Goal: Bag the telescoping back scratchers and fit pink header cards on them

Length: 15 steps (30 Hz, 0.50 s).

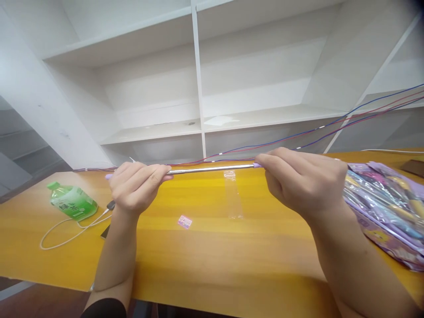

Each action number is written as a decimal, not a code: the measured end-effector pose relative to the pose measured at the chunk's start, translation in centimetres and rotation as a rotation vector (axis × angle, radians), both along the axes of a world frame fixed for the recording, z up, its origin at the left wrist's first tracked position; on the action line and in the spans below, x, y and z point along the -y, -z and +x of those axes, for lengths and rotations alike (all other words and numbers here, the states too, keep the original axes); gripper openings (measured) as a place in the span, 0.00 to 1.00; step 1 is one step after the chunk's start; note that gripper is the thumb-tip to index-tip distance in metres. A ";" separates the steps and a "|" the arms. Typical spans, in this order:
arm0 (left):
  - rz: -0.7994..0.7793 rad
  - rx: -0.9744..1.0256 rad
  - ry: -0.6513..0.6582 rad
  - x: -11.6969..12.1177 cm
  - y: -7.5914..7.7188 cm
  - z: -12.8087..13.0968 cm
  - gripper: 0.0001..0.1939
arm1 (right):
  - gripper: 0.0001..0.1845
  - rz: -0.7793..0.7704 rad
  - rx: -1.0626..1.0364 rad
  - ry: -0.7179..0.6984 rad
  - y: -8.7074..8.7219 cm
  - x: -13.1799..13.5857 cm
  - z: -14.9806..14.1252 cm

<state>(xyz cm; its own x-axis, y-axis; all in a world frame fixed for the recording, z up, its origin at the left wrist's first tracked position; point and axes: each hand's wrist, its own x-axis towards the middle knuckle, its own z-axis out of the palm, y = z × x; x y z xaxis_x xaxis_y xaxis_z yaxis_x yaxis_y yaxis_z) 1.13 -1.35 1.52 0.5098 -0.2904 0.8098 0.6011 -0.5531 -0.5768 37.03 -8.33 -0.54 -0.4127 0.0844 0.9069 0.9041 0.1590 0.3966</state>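
A thin silver telescopic rod [212, 168] with purple ends is held level above the yellow table [212, 256]. My left hand [135, 185] is closed around its left end, where a purple tip pokes out beside the knuckles. My right hand [301, 181] pinches the right purple end between thumb and fingers. Both hands hover above the table's far half.
A green drink bottle [73, 202] lies at the left beside a white cable [66, 229] and a dark phone. A small pink sticker [184, 221] and a clear plastic sleeve [233, 194] lie mid-table. Purple plastic packages [387, 207] sit right. White shelves and coloured wires are behind.
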 end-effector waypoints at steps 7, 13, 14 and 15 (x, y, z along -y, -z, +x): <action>-0.021 0.010 -0.037 -1.7 0.2 -0.4 0.03 | 0.12 0.013 0.006 0.011 0.1 -1.4 0.9; -0.016 0.009 -0.064 -2.3 0.2 -0.6 0.01 | 0.13 -0.037 -0.022 0.016 0.2 -2.3 3.0; -0.011 0.014 -0.063 -2.3 0.1 -0.7 0.01 | 0.13 -0.017 -0.012 0.004 0.2 -2.8 3.8; -0.006 0.021 -0.059 -2.4 0.0 -1.0 0.00 | 0.13 -0.010 -0.020 0.010 0.2 -3.4 4.9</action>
